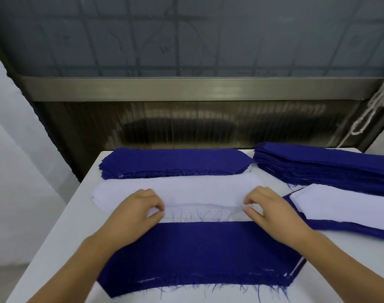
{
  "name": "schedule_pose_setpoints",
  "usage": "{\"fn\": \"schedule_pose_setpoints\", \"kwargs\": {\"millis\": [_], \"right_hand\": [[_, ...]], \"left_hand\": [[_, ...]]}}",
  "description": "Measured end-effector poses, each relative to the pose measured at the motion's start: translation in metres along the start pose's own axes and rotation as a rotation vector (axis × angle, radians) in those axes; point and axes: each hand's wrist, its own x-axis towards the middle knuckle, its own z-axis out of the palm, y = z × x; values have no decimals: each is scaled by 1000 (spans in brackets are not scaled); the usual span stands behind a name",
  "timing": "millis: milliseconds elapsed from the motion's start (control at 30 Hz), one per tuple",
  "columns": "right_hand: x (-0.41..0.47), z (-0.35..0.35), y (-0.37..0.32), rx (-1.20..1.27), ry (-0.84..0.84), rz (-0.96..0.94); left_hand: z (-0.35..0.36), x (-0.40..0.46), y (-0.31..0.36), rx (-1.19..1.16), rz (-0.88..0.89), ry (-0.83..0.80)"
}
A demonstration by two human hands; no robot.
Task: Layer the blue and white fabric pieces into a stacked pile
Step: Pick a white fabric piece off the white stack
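Nearest me, at six o'clock, lies the blue piece on the white table, with the white stack just beyond at twelve. My left hand and right hand each pinch the top white piece's near edge. I judge I'm lifting it; next it must be drawn squarely onto the blue. I see no writing.

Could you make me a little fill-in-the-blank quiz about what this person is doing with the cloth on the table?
1. Both the left hand and the right hand pinch the near edge of a ____ fabric piece.
2. The piece nearest the person, under both wrists, is the ____ fabric piece.
3. The far blue stack lies at the table's ____ edge.
4. On the right, a white piece lies on a ____ pile.

Missing words: white; blue; far; blue
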Motion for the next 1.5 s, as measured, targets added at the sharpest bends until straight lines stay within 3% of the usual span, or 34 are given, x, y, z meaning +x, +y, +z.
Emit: {"fn": "schedule_pose_setpoints", "kwargs": {"millis": [133, 333, 733, 933, 1500], "right_hand": [[51, 15, -4, 30, -66, -29], [68, 25, 6, 69, -180, -6], [86, 25, 0, 212, -201, 179], [81, 24, -5, 108, -218, 124], [68, 17, 2, 253, -157, 141]], "left_hand": [[22, 58, 31, -92, 38, 35], [43, 92, 39, -272, -63, -93], [50, 107, 41, -99, -120, -85], [52, 108, 40, -51, -89, -43], [-18, 29, -72, 97, -393, 107]]}}
